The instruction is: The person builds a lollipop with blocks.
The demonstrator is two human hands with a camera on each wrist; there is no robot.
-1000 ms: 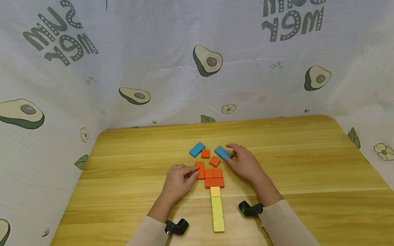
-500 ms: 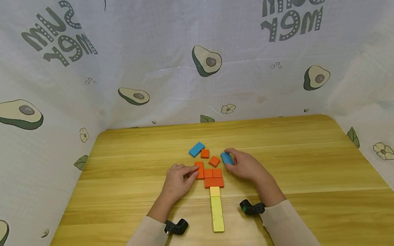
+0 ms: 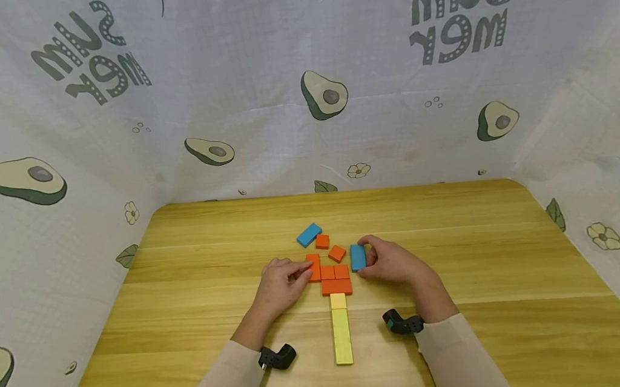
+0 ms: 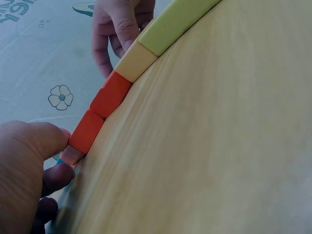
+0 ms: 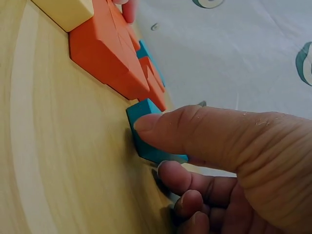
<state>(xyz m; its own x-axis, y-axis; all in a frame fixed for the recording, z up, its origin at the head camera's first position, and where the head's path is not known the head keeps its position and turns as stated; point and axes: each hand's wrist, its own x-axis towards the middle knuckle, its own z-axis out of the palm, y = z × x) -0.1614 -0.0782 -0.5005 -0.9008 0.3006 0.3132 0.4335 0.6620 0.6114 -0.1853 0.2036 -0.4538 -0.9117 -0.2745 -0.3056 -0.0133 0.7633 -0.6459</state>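
Note:
My right hand [image 3: 394, 261] pinches a blue rectangular block [image 3: 357, 258] by its ends, thumb at the near end. In the right wrist view the thumb [image 5: 156, 127] presses that block's near side, close to the wood. On the other side, my left hand [image 3: 281, 285] holds an upright orange rectangular block [image 3: 313, 260] between thumb and fingertips. This block adjoins two small orange squares [image 3: 328, 272], which lie against a wide orange block [image 3: 336, 287]. Below runs a pale yellow square [image 3: 338, 301], then a long yellow-green strip [image 3: 342, 337].
Beyond the arrangement lie a second blue block [image 3: 309, 235] and two loose orange squares [image 3: 322, 242], one of them tilted. The wooden table [image 3: 195, 257] is bordered by a white avocado-print cloth [image 3: 256, 70]. Each wrist carries a small black camera [image 3: 278, 357].
My right hand has drawn the blue block nearer and turned it from slanted to nearly upright, right of the orange blocks. The left hand stays in place.

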